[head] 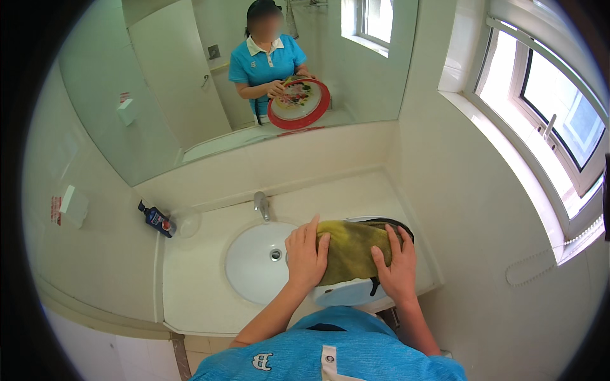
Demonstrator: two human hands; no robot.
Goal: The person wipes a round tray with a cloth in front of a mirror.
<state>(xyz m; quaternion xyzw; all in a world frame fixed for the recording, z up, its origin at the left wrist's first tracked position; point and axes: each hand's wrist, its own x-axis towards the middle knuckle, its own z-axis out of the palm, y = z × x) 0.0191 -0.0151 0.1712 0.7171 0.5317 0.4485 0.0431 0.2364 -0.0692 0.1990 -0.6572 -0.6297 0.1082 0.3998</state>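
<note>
A folded olive-and-yellow cloth [352, 252] lies between my hands over a light-coloured basin [350, 294]. My left hand [306, 255] grips the cloth's left side, its thumb on top. On the right side, my right hand [396, 269] holds the cloth with thumb and fingers spread across it. A dark edge shows past the cloth at the upper right, and a short black strip [375, 286] hangs below it. The mirror [319, 62] reflects the basin tilted, with a red rim and a printed underside. The cloth hides most of the basin from above.
The round white sink [252, 266] with its chrome faucet [261, 205] is left of the basin, set in a cream countertop [195, 285]. A pump bottle [157, 219] and a clear bowl [189, 224] stand at the left wall. The window [553, 105] and a beaded cord [524, 264] are at right.
</note>
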